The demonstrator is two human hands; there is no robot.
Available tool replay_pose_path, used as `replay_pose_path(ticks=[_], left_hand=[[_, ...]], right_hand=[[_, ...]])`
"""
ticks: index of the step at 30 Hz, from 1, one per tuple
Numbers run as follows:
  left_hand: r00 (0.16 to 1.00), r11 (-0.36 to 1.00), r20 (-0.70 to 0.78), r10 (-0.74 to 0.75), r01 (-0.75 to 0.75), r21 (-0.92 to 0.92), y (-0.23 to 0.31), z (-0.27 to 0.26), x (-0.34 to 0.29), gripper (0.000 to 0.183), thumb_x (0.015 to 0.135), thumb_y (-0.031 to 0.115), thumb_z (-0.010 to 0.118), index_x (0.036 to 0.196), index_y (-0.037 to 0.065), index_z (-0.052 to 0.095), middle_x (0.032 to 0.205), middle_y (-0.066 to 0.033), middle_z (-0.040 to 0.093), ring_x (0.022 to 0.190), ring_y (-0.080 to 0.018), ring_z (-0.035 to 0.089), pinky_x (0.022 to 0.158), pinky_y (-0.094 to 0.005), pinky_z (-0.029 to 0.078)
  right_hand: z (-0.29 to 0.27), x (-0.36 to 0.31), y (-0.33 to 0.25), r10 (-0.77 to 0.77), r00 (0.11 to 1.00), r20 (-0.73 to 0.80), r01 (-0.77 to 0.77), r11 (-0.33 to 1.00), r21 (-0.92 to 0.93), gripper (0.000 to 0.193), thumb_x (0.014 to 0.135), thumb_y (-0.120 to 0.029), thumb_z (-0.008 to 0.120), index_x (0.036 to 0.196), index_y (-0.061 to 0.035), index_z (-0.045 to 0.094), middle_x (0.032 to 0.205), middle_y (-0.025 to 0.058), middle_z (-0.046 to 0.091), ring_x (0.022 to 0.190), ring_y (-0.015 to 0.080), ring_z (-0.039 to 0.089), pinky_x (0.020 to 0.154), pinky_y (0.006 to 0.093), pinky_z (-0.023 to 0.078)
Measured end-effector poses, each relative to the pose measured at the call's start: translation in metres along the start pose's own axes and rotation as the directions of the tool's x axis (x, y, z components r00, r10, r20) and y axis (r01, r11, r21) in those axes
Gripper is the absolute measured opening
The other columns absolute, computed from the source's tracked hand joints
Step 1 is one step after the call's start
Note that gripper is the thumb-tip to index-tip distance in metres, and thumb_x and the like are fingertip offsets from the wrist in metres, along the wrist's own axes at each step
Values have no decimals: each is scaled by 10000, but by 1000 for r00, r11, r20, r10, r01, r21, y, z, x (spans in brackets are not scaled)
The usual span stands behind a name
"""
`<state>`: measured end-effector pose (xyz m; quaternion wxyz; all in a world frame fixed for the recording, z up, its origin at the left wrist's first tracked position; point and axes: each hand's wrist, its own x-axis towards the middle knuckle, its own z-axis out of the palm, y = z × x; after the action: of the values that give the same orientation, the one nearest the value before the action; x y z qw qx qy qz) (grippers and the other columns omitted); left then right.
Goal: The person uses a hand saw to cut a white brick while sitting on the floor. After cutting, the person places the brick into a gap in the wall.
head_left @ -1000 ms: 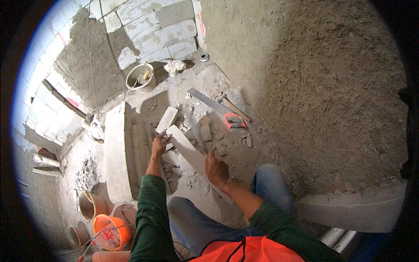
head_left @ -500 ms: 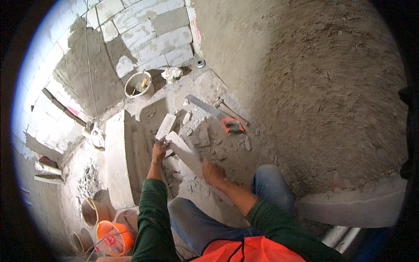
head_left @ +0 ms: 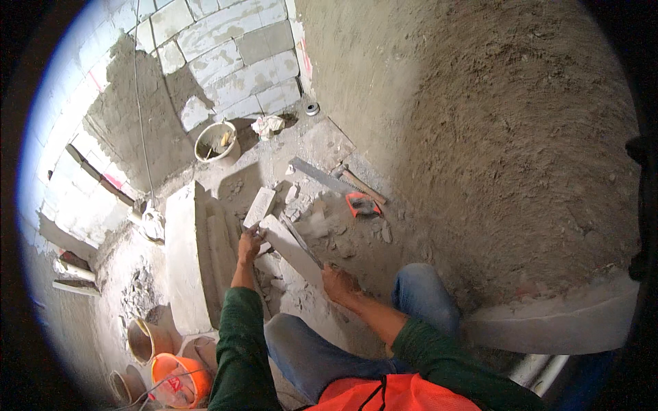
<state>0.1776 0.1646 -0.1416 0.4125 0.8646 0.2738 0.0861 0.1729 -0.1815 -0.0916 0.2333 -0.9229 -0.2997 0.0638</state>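
Observation:
A long pale block piece (head_left: 293,251) lies slantwise in front of my knees. At its far left end, my left hand (head_left: 250,245) grips it with bent fingers. My right hand (head_left: 339,283) is a closed fist by its near right end. From that fist a thin grey blade-like tool (head_left: 299,238) runs along the block's right edge; its handle is hidden in my fingers, and its exact kind is unclear. Just beyond my left hand lies a shorter pale block (head_left: 260,207). Broken chips and dust surround both pieces.
Right of the blocks lie a handsaw (head_left: 362,204) with an orange-and-black handle and a wooden-handled hammer (head_left: 363,185). A mortar bucket (head_left: 216,142) stands near the far wall. A long slab (head_left: 185,260) is at left, with an orange bucket (head_left: 199,377) nearer. A rough plastered wall (head_left: 514,151) bounds the right.
The blade-like tool, blurred earlier, now lies along the block's right edge. My right hand has shifted slightly right and nearer. Fresh dust shows beside the block; my left hand keeps its hold.

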Motion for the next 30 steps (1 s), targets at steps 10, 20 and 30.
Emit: replay_pose_path(ticks=[10,20,30], left_hand=[[997,997,-16,76,-76,-8,5,-1,-7,542,900,377,684,1345,81,593,1153,-204,694,1064,-272,680,874,-362,517],[992,986,27,120,-116,-120,-9,2,-1,556,884,388,692,1337,78,600,1094,-204,706,1000,-279,692,860,-383,507],[991,988,-32,134,-136,-76,3,2,-6,582,900,411,687,1350,56,583,1037,-173,723,961,-232,692,820,-374,534]], right_hand=[[-47,-7,-11,79,993,-92,-52,963,265,360,1015,-302,478,1191,5,542,665,234,633,634,454,641,587,540,501],[-43,0,8,79,987,-142,-30,948,315,424,1017,-301,440,1317,-8,504,815,247,676,709,433,674,645,524,532],[-47,-28,0,64,997,32,-69,979,193,458,1030,-334,443,1292,29,541,762,245,659,684,404,675,635,480,525]])
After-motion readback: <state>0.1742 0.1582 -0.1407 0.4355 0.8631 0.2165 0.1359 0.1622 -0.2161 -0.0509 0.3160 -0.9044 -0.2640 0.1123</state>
